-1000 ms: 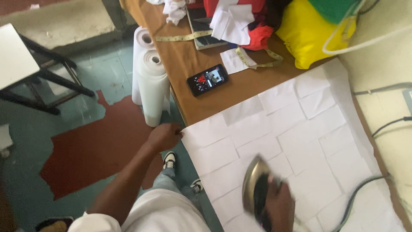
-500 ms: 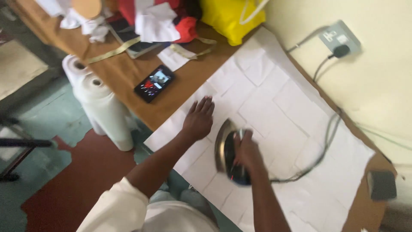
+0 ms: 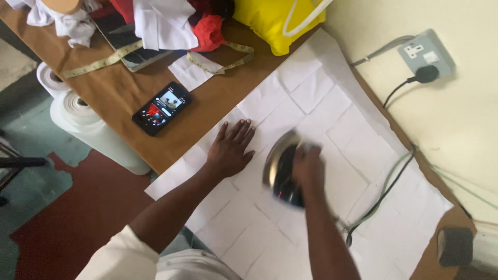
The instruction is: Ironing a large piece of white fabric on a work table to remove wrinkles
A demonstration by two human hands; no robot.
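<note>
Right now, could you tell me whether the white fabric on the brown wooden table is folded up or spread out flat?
Spread flat: the white fabric lies open across the brown wooden table, with the left hand pressed on it.

One head-worn camera looks steeply down from above the tabletop [image 3: 124,93]. It sits close, facing the wall socket [image 3: 425,52] ahead.

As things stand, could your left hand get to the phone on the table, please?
Probably yes. The left hand lies flat on the white fabric, and the phone lies face up on bare table just beyond it, with nothing between them.
</note>
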